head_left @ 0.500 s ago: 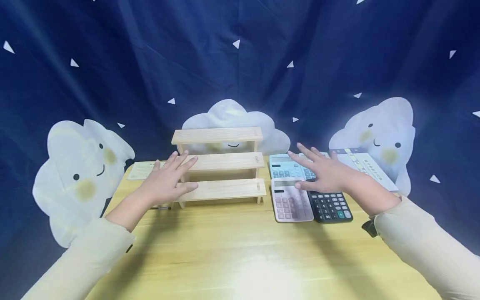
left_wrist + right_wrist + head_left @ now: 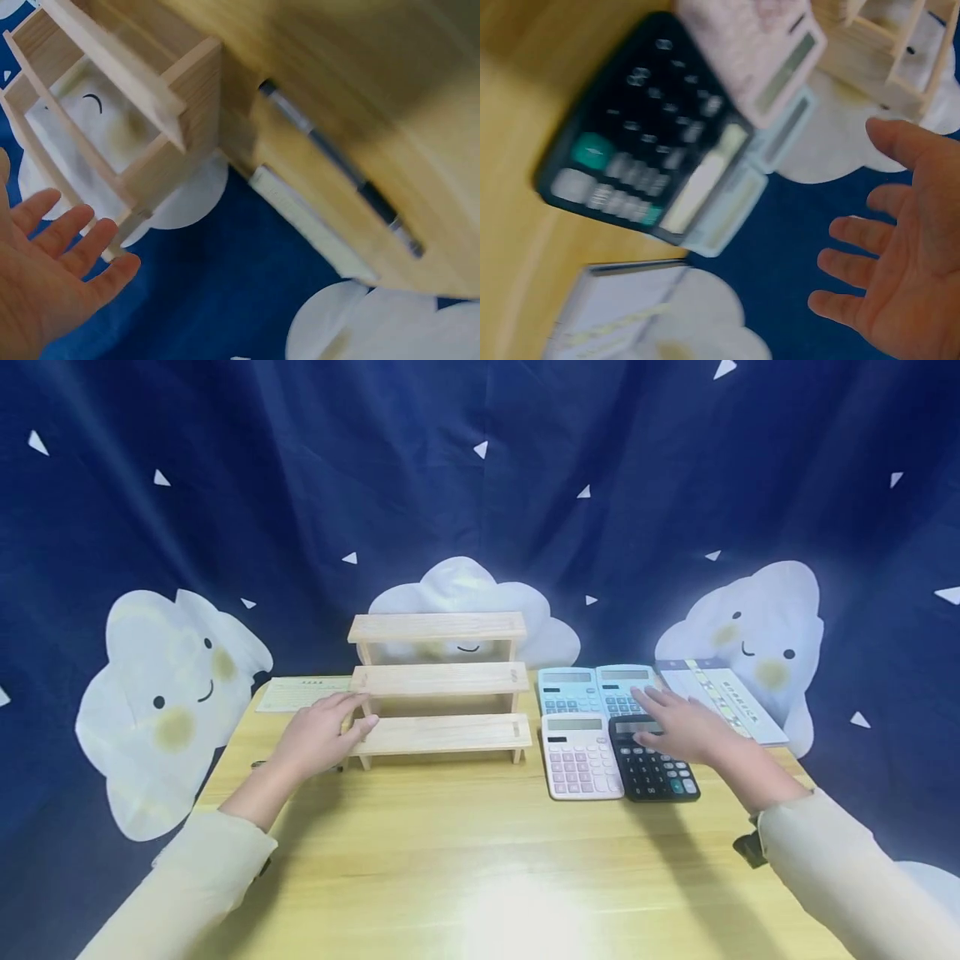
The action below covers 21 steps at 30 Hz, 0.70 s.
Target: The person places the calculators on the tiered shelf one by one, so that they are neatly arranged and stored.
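My left hand (image 2: 318, 737) hovers beside the left end of a three-tier wooden shelf (image 2: 442, 735), fingers relaxed and holding nothing. In the left wrist view a gap shows between its fingers (image 2: 97, 247) and the shelf. Over on the right, my right hand (image 2: 686, 727) hangs above the calculators, fingers extended and nothing held. Nearest to it are a black calculator (image 2: 652, 770) and a light blue calculator (image 2: 626, 675). A second blue calculator (image 2: 567, 678) and a pink calculator (image 2: 581, 768) lie to their left.
A white notepad (image 2: 750, 706) with a patterned band lies at the right back. Behind the left hand is a sheet-like pad (image 2: 296, 695). A black pen (image 2: 330, 154) lies near the shelf's left side. A blue curtain (image 2: 480, 510) hangs behind the wooden table (image 2: 465, 843).
Both hands have moved: the left has drawn back a little left, its fingers less spread. The right has shifted right and lower, uncovering more of the calculators. The head view has shifted slightly.
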Each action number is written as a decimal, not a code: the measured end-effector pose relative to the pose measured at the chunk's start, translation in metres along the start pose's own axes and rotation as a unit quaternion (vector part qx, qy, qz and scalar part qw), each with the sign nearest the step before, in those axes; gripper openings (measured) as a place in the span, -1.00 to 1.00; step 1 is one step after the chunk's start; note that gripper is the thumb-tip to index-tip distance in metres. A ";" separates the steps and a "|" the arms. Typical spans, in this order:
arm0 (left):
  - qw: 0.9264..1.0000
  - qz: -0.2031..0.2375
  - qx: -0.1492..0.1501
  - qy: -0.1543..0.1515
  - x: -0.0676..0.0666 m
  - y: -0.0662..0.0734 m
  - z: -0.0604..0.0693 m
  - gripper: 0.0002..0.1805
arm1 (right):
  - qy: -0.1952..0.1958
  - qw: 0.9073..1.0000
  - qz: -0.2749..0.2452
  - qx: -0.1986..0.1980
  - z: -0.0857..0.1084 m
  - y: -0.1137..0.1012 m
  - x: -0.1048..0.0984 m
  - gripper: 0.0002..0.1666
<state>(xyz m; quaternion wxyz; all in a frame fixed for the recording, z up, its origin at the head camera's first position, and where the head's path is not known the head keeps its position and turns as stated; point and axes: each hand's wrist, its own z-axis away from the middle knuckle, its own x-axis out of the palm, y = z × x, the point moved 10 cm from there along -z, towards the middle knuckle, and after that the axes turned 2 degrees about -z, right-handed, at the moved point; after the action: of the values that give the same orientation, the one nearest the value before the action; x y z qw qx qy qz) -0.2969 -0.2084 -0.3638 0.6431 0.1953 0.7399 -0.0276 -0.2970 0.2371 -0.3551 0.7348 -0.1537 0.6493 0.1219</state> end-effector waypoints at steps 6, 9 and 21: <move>0.994 0.077 -0.083 0.010 0.016 -0.024 0.002 -0.41 | -0.007 0.997 -0.042 0.066 0.008 0.035 0.030 -0.16; 0.988 0.107 -0.112 0.014 0.024 -0.032 0.005 -0.46 | -0.015 0.993 -0.063 0.096 0.014 0.051 0.047 -0.18; 0.977 0.122 -0.156 -0.074 0.052 -0.038 0.010 -0.38 | -0.064 0.963 -0.152 0.215 0.035 0.088 0.085 -0.17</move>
<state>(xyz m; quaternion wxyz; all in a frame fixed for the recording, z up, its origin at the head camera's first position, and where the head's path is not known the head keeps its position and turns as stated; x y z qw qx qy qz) -0.3049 -0.2331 -0.4236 0.7171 0.1785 0.6563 0.1524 -0.2881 0.3302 -0.4412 0.8007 -0.0809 0.5807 -0.1234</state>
